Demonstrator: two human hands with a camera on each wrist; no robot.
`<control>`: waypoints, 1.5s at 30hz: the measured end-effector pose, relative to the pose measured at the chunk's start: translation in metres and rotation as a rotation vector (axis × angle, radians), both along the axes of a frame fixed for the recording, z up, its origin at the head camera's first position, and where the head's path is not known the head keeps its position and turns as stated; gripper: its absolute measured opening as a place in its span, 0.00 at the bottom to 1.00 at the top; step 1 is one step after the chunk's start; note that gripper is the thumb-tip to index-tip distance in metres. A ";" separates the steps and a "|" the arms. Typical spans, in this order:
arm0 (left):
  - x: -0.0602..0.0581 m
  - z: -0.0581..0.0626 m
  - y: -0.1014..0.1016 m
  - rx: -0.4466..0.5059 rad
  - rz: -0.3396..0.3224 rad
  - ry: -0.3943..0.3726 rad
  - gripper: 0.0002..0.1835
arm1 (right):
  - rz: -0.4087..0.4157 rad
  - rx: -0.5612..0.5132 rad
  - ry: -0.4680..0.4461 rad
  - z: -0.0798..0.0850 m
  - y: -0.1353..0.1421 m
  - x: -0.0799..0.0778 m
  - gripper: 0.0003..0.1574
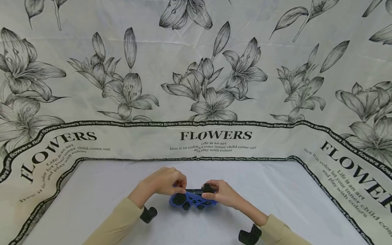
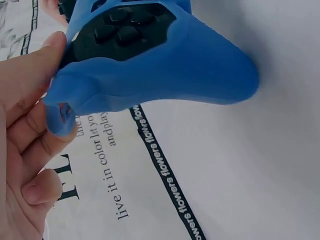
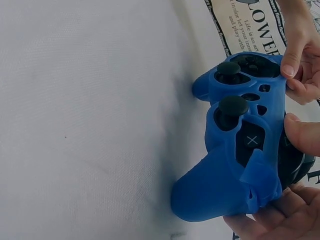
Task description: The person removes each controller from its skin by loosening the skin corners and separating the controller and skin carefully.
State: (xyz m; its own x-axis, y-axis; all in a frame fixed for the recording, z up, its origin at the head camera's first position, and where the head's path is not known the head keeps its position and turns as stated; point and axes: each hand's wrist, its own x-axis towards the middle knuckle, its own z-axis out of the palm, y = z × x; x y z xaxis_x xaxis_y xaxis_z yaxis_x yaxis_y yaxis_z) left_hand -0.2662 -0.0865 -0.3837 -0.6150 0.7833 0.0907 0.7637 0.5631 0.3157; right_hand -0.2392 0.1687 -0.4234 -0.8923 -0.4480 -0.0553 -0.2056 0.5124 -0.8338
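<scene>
A black game controller (image 1: 193,191) sits low over the white table inside a blue silicone sleeve (image 2: 200,65). In the right wrist view the sleeve is bunched and folded at the corner near the X button, and the black shoulder of the controller (image 3: 292,162) is bare there. My left hand (image 1: 166,181) pinches the sleeve's upper edge at the left shoulder between thumb and fingers. A loose loop of the sleeve hangs by those fingertips (image 2: 60,142). On the other side, my right hand (image 1: 225,194) grips the bare right shoulder, thumb in front and fingers behind.
A white cloth covers the table (image 1: 122,190). Behind and at both sides stands a fabric backdrop (image 1: 214,143) printed with flowers and lettering. Black wrist-worn camera mounts (image 1: 148,215) hang below both wrists.
</scene>
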 end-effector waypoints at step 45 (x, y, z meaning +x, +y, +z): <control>0.012 -0.017 -0.036 0.144 0.042 -0.196 0.10 | -0.009 0.018 -0.002 -0.001 0.005 0.000 0.28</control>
State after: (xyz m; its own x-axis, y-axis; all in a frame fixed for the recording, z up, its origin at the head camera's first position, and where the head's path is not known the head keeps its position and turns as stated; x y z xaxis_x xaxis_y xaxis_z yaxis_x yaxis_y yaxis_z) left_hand -0.2544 -0.1224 -0.4006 -0.6634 0.7445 0.0755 0.6571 0.5312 0.5348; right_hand -0.2396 0.1732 -0.4246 -0.8961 -0.4390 -0.0652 -0.1991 0.5292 -0.8248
